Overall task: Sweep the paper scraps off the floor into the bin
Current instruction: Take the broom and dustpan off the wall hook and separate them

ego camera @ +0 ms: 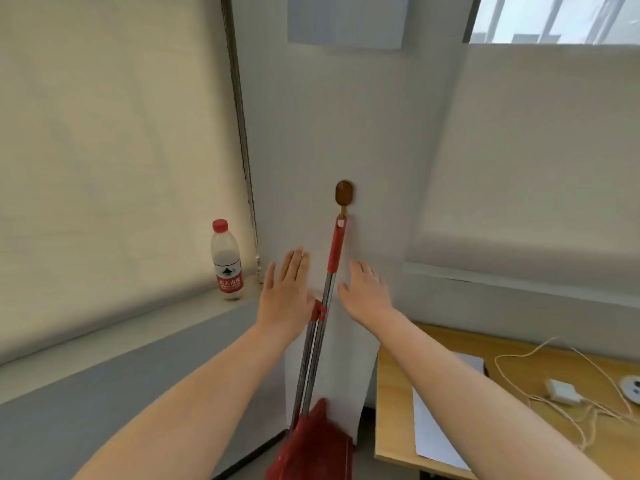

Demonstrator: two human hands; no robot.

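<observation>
A red-handled broom (335, 249) hangs from a brown wall hook (344, 192), its metal shaft clipped to a second shaft that leads down to a red dustpan (313, 448) at the bottom of the wall. My left hand (286, 296) is flat with fingers apart just left of the shafts, beside the red clip. On the other side of the handle my right hand (367, 292) is raised the same way, fingers spread. Neither hand holds anything. No paper scraps and no bin are in view.
A water bottle with a red cap (225, 260) stands on the grey window sill (104, 393) to the left. To the right is a wooden desk (394, 410) with white paper (433, 434), a charger and cables (562, 391).
</observation>
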